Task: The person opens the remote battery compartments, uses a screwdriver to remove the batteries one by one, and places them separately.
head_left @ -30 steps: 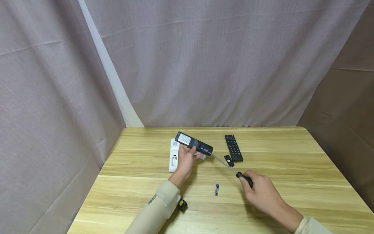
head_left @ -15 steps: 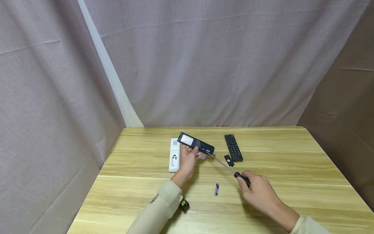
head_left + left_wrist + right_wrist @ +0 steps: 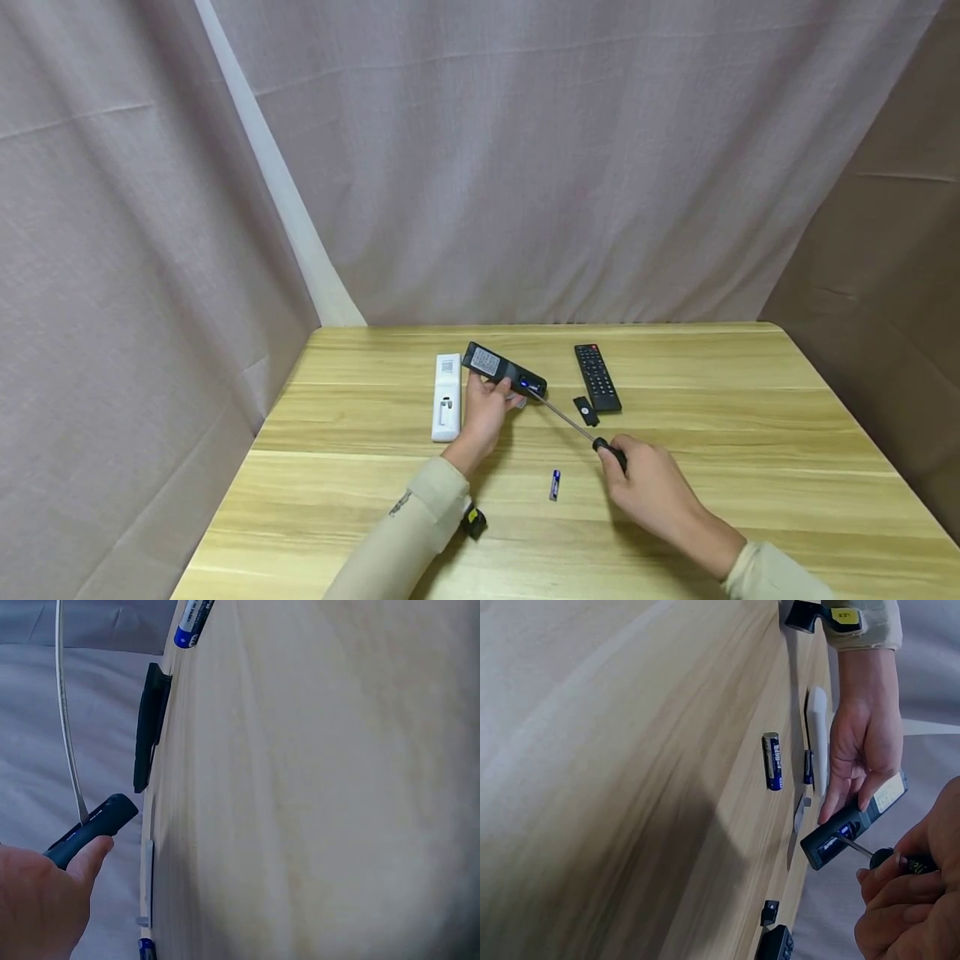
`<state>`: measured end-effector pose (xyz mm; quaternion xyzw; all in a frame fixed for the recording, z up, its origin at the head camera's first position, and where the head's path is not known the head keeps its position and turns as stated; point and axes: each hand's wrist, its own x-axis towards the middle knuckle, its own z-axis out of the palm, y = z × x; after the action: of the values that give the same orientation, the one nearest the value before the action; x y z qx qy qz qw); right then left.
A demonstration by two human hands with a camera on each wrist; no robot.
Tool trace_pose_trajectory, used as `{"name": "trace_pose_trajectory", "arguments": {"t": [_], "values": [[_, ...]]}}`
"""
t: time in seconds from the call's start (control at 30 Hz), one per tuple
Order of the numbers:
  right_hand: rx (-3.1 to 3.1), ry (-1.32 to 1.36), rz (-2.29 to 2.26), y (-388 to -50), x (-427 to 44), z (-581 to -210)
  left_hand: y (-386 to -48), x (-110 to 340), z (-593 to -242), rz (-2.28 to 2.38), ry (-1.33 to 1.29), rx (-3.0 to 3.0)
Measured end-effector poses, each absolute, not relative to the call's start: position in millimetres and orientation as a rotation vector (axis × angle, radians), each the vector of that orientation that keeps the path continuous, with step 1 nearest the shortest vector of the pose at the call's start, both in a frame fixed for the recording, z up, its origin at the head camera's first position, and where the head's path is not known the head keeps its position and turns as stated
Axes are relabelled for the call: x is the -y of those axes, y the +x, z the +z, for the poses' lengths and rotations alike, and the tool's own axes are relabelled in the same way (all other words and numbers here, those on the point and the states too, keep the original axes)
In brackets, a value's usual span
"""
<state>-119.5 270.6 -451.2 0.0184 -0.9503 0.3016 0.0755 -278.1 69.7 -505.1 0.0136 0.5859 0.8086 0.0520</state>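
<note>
My left hand holds a black remote control above the table, its back turned up and its battery compartment uncovered. A blue battery lies inside that compartment. Gripped by its black handle in my right hand is a screwdriver, whose metal shaft reaches into the compartment by the battery. Whether the tip presses on the battery is too small to tell. In the left wrist view the shaft meets the remote, and my left thumb lies against its side.
On the wooden table, a white remote lies left of my left hand. A loose blue battery lies between my forearms. To the right are another black remote, buttons up, and a small black battery cover.
The left hand and black remote have shifted slightly right, showing more of the white remote. My right hand has moved left with the screwdriver, whose tip stays at the compartment.
</note>
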Motion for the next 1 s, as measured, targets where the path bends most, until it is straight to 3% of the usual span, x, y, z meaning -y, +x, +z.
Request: {"name": "trace_pose_trajectory", "arguments": {"t": [0.6,1.0], "values": [[2.944,0.101,0.795,-138,-273,-425,-276,-73,-504,2.430,0.025,-1.823],[2.940,0.082,0.769,-137,-274,-434,-276,-73,-505,2.440,-0.003,-1.819]]}}
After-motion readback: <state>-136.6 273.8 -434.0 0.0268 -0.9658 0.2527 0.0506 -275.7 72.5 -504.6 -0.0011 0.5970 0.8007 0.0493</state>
